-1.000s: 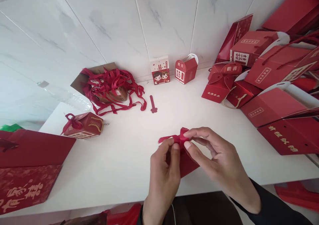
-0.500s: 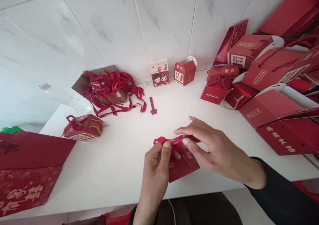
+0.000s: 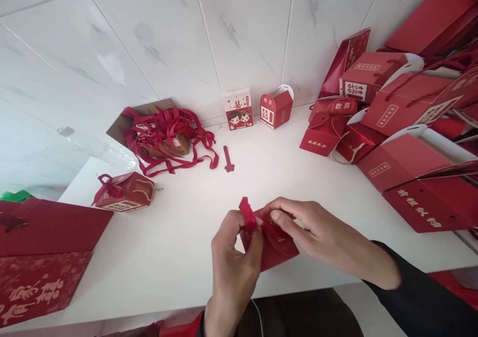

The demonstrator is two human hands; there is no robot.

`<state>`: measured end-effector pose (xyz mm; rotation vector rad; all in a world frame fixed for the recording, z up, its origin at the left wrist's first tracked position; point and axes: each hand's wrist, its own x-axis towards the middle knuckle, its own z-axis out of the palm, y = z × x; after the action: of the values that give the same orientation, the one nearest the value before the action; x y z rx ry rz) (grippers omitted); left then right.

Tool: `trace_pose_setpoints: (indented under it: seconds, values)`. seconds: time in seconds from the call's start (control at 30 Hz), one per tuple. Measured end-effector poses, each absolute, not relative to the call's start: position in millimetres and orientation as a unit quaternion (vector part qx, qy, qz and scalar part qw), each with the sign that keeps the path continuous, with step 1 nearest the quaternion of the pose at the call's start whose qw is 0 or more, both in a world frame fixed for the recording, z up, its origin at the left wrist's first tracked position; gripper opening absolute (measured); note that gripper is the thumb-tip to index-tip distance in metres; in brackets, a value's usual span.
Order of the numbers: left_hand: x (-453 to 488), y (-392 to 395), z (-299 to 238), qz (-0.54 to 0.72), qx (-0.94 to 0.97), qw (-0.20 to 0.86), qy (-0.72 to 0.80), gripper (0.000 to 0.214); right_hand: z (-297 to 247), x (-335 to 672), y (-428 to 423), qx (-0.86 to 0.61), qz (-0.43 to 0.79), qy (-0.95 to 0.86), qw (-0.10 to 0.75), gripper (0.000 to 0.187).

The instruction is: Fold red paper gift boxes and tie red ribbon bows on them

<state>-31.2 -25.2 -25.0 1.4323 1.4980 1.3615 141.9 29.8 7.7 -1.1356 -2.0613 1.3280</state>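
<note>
A small red gift box (image 3: 274,247) rests near the front edge of the white table (image 3: 179,227). A red ribbon (image 3: 247,213) rises from its top. My left hand (image 3: 233,257) pinches a loop of that ribbon between thumb and fingers. My right hand (image 3: 309,227) lies over the box's top, and its thumb and forefinger pinch the ribbon's other end. Most of the box's top is hidden under my fingers.
A tied red box (image 3: 125,191) lies at the left, behind it a heap of red ribbons (image 3: 168,133) on a brown carton. A loose red strip (image 3: 228,159), two small boxes (image 3: 239,109) at the wall, stacked red boxes (image 3: 392,113) right, red bags (image 3: 41,247) front left.
My right fingers have curled in from a spread pose onto the ribbon. My left hand has lifted its loop of ribbon upright above the box. The box has stayed about where it was.
</note>
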Motion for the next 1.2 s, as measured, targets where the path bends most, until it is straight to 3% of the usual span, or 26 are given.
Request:
trace_pose_setpoints:
  seconds: [0.1,0.3,0.6,0.73,0.83,1.2]
  values:
    - [-28,-25,-33,0.535,0.617,0.187,0.546,0.02,4,139,33,-0.385,0.515,-0.733,0.222,0.025]
    - [-26,-23,-43,0.546,0.632,0.129,0.534,0.025,9,139,34,-0.428,0.52,-0.701,0.237,0.016]
    - [-26,-26,-50,0.564,0.582,0.185,0.556,0.023,2,140,35,-0.402,0.598,-0.634,0.282,0.021]
    - [-25,-28,-53,0.595,0.557,0.176,0.553,0.02,3,141,38,-0.382,0.639,-0.622,0.243,0.018]
    - [-23,-28,-51,0.607,0.552,0.176,0.544,0.022,8,140,37,-0.397,0.615,-0.647,0.215,0.017]
    - [-29,-31,-58,0.596,0.575,0.189,0.528,0.03,19,146,35,-0.45,0.531,-0.665,0.271,0.024]
